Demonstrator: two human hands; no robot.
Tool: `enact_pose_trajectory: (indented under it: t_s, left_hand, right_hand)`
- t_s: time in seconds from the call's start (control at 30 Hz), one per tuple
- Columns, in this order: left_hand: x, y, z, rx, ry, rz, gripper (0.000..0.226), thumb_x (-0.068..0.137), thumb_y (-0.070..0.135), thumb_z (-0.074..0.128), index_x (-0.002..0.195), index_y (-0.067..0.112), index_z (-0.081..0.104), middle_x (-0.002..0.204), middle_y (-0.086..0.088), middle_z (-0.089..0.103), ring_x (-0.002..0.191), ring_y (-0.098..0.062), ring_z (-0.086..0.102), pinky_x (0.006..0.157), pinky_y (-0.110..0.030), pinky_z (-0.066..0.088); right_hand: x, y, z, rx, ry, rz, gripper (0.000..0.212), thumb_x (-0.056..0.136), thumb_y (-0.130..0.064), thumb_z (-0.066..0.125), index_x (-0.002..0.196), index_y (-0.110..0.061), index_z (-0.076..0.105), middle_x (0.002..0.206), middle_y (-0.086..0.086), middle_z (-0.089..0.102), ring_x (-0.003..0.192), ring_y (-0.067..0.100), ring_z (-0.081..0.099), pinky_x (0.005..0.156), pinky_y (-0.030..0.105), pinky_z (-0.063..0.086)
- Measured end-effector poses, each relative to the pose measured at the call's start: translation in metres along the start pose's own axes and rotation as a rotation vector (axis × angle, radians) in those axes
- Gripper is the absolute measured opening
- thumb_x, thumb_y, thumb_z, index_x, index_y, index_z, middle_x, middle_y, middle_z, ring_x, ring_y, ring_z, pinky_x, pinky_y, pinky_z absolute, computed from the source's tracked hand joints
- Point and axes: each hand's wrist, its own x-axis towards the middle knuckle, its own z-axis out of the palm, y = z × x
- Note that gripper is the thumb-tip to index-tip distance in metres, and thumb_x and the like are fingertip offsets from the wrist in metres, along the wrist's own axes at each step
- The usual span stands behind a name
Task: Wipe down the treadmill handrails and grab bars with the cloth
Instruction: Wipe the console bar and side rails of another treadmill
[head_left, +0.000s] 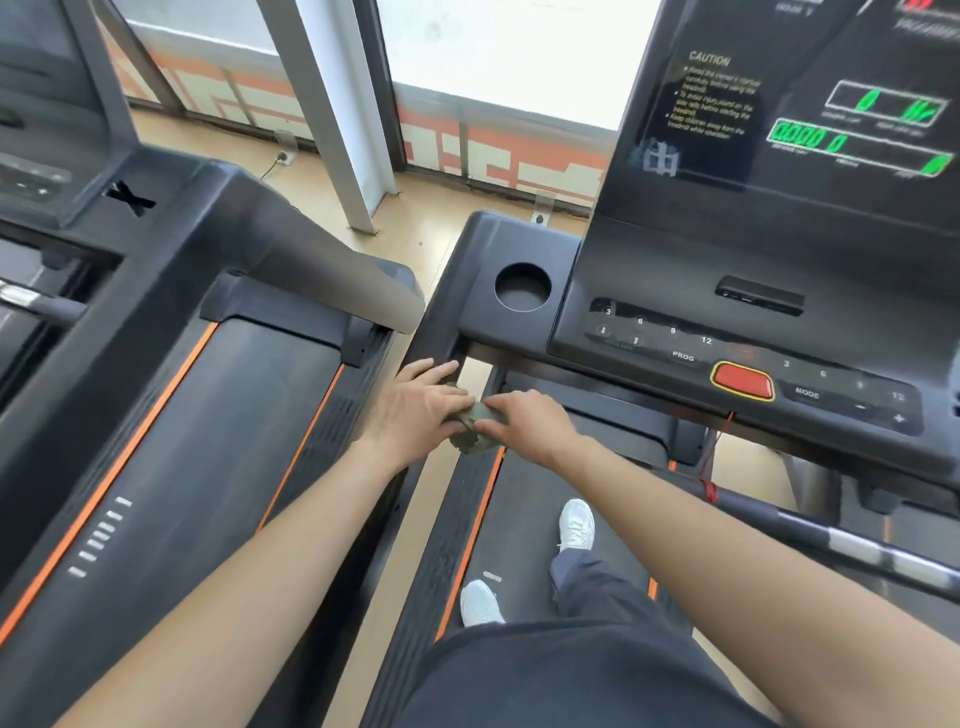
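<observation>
Both bare arms reach in from the near edge and meet over the cloth (474, 434). The left hand (415, 410) lies palm down with its fingers nearly straight and a little spread; they point far and right and press the cloth's left part against the handrail (434, 340). The right hand (530, 423) comes from the right, its fingers curled over the top of the cloth and its thumb beneath, pinching the right edge. The cloth is a grey-green wad with no clear long axis, and a crumpled fold hangs toward the near side. It sits on the left handrail just short of the console (675, 291). The rail's long axis runs near to far; the arm and hand hide its nearer stretch.

Below the arms, two white shoes (577, 525) stand on the dark belt (524, 509). At the right a grab bar (857, 545) with silver patches slants across, a red cord (709, 467) tied to it. Farther on, the console carries a round cup holder (522, 287), a red button (742, 381) and a green-lit display (831, 140). A second treadmill (208, 441) stands just left, with wooden floor (431, 234) and a bright window (493, 47) beyond
</observation>
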Motion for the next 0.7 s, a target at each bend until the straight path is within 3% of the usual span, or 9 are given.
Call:
enact_pose_trajectory:
  t_s: [0.1,0.2,0.3,0.4,0.53,0.7]
  left_hand:
    - [0.004,0.005,0.002,-0.01,-0.006,0.034,0.03,0.071,0.036,0.087,0.097,0.025,0.077,0.1,0.012,0.077,0.103,-0.013,0.071,0.108,-0.037,0.042]
    - [0.009,0.015,0.007,-0.023,-0.034,0.055,0.029,0.072,0.043,0.084,0.092,0.026,0.073,0.096,0.011,0.076,0.089,-0.016,0.072,0.089,-0.035,0.052]
    - [0.015,0.031,0.013,-0.045,-0.004,0.072,0.027,0.075,0.047,0.08,0.088,0.026,0.067,0.09,0.012,0.074,0.084,-0.018,0.069,0.074,-0.034,0.051]
    - [0.022,0.053,0.023,-0.074,0.035,0.112,0.03,0.077,0.049,0.074,0.096,0.026,0.071,0.096,0.01,0.075,0.089,-0.02,0.071,0.074,-0.037,0.054]
    - [0.036,0.096,0.031,-0.106,0.038,0.151,0.038,0.071,0.043,0.086,0.102,0.024,0.075,0.099,0.006,0.077,0.088,-0.025,0.072,0.073,-0.039,0.056]
    - [0.051,0.139,0.037,-0.045,0.08,0.17,0.047,0.063,0.051,0.091,0.101,0.027,0.078,0.097,0.007,0.078,0.084,-0.019,0.073,0.075,-0.032,0.054]
  right_hand:
    - [-0.02,0.007,0.002,-0.079,0.137,-0.044,0.027,0.093,-0.054,0.058,0.102,-0.03,0.066,0.094,0.0,0.071,0.092,0.027,0.064,0.067,0.034,0.044]
    - [-0.04,0.017,0.007,-0.107,0.26,-0.065,0.023,0.09,-0.048,0.063,0.099,-0.027,0.062,0.091,-0.003,0.07,0.088,0.026,0.063,0.063,0.033,0.038]
    - [-0.062,0.034,0.015,-0.14,0.365,-0.084,0.027,0.082,-0.038,0.073,0.101,-0.021,0.064,0.095,-0.002,0.072,0.087,0.028,0.064,0.067,0.035,0.046]
    - [-0.084,0.056,0.02,-0.136,0.381,-0.043,0.036,0.077,-0.033,0.077,0.108,-0.018,0.066,0.105,-0.001,0.073,0.093,0.027,0.065,0.077,0.035,0.05]
    - [-0.115,0.094,0.018,-0.094,0.397,0.014,0.045,0.076,-0.03,0.082,0.117,-0.017,0.068,0.117,-0.001,0.072,0.104,0.027,0.065,0.088,0.039,0.051]
    - [-0.151,0.137,0.006,-0.074,0.418,-0.007,0.047,0.077,-0.029,0.084,0.12,-0.019,0.07,0.12,-0.007,0.071,0.105,0.024,0.063,0.089,0.041,0.05]
